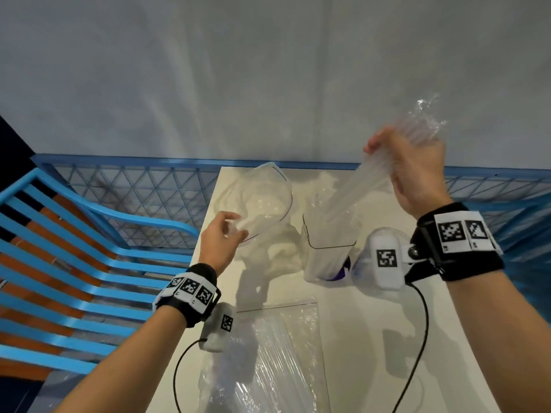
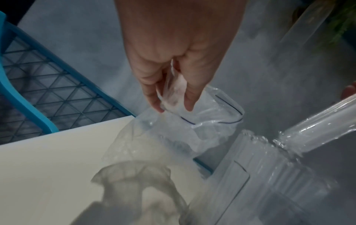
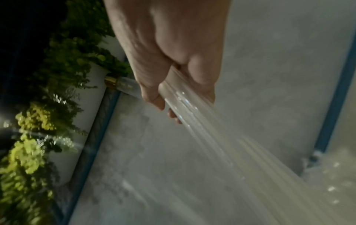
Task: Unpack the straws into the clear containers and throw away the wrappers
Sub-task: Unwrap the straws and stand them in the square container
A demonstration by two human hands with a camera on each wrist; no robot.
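Observation:
My right hand (image 1: 396, 162) is raised over the far right of the white table (image 1: 372, 338) and grips a bundle of clear straws (image 1: 351, 192). The bundle slants down into a clear container (image 1: 328, 248), and its crumpled wrapper (image 1: 425, 120) sticks out above my fist. In the right wrist view my right hand (image 3: 173, 105) is curled round the straws (image 3: 212, 144). My left hand (image 1: 234, 232) pinches the edge of an empty clear wrapper bag (image 1: 262, 198) left of the container. The left wrist view shows my left hand (image 2: 173, 108), the bag (image 2: 212, 121) and the container (image 2: 260, 182).
A further clear packet of straws (image 1: 274, 359) lies at the table's near edge. A blue slatted chair (image 1: 74, 263) stands to the left and a blue mesh fence (image 1: 134, 186) runs behind the table. Black cables (image 1: 417, 338) trail from both wrists. Green plants (image 3: 48, 106) show in the right wrist view.

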